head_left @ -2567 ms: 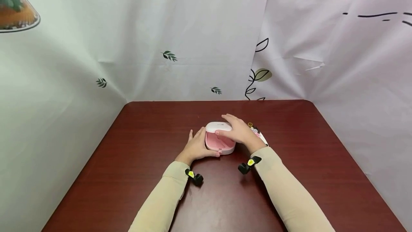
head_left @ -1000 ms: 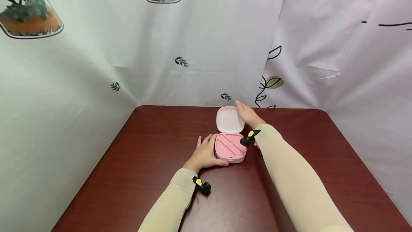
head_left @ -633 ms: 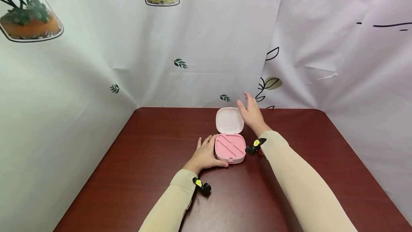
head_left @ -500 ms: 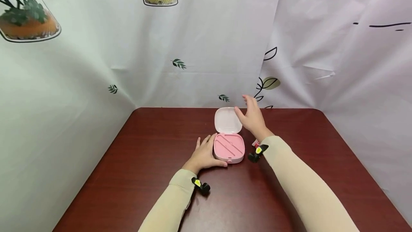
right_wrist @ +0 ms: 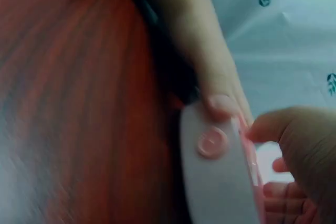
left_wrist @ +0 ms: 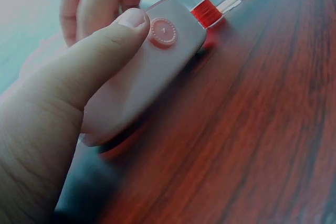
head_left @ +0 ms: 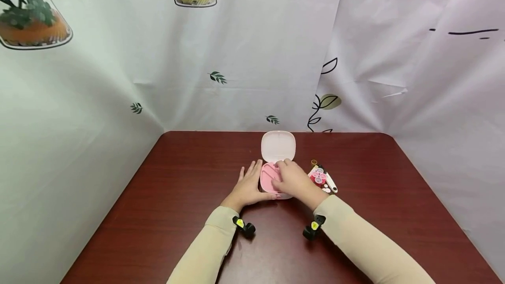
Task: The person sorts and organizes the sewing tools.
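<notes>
Pink-and-white case (left_wrist: 149, 72) on table (head_left: 158, 214), lid (head_left: 278, 146) up. Probably light, stiff plastic, slides easily. Left grip (head_left: 245, 191) spread along side and front; brace base there, spare hinge. Right grip (head_left: 297, 183) over pink tray (head_left: 266, 180); can't tell if pinching.

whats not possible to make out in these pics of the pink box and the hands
Head view: the right part of the pink tray, covered by the right hand.
Head view: every piece in the pile of small things, too small and overlapping.
Left wrist view: the mark on the round button, too small to read.
Right wrist view: the rest of the right hand, cut off by the right edge.
</notes>
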The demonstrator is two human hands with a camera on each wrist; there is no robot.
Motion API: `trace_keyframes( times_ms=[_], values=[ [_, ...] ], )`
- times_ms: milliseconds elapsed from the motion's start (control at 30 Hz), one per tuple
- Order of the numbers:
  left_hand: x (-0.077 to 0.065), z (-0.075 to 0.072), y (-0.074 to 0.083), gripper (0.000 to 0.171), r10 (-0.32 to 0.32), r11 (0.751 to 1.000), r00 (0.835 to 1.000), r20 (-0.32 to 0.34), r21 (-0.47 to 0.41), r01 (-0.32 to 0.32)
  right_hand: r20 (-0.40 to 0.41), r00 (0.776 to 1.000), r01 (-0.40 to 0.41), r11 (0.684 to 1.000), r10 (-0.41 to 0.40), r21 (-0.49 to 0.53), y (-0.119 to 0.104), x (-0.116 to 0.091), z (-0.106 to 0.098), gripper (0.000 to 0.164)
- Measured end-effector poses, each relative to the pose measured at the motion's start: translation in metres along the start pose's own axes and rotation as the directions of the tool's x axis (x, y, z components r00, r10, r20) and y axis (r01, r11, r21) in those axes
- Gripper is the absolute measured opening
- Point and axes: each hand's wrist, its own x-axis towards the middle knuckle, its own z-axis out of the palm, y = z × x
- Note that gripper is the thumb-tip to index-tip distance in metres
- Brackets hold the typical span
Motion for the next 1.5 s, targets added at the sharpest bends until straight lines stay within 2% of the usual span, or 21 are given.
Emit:
trace_keyframes(
  times_ms=[133, 467, 667, 867, 1200, 1500],
  values=[
    [-0.001, 0.001, -0.001, 0.127, -0.006, 1.0, 1.0, -0.003, 0.001, 0.006, 0.008, 0.999, -0.038, 0.999, 0.038, -0.033, -0.004, 0.0, 0.008, 0.048],
    [-0.003, 0.002, -0.003, 0.126, -0.012, 1.0, 1.0, -0.009, 0.001, 0.012, 0.0, 0.997, -0.073, 0.997, 0.073, 0.002, -0.006, 0.003, 0.011, 0.042],
    [-0.003, 0.001, -0.005, 0.125, -0.006, 1.0, 0.999, -0.035, 0.0, 0.006, -0.017, 0.998, -0.065, 0.998, 0.065, 0.009, -0.007, 0.006, 0.008, 0.042],
    [-0.002, 0.001, -0.006, 0.125, 0.003, 1.0, 0.999, -0.039, 0.001, -0.003, -0.031, 0.997, -0.076, 0.997, 0.077, 0.027, -0.005, 0.005, -0.004, 0.046],
    [0.003, 0.004, -0.004, 0.126, 0.001, 1.0, 0.999, -0.041, 0.003, -0.001, -0.075, 0.996, -0.046, 0.999, 0.047, 0.018, 0.019, 0.001, -0.027, 0.048],
    [0.003, 0.004, -0.002, 0.123, 0.01, 1.0, 0.999, -0.038, -0.016, -0.01, -0.102, 0.991, -0.086, 0.996, 0.086, 0.008, 0.05, -0.008, -0.048, 0.049]
  ],
)
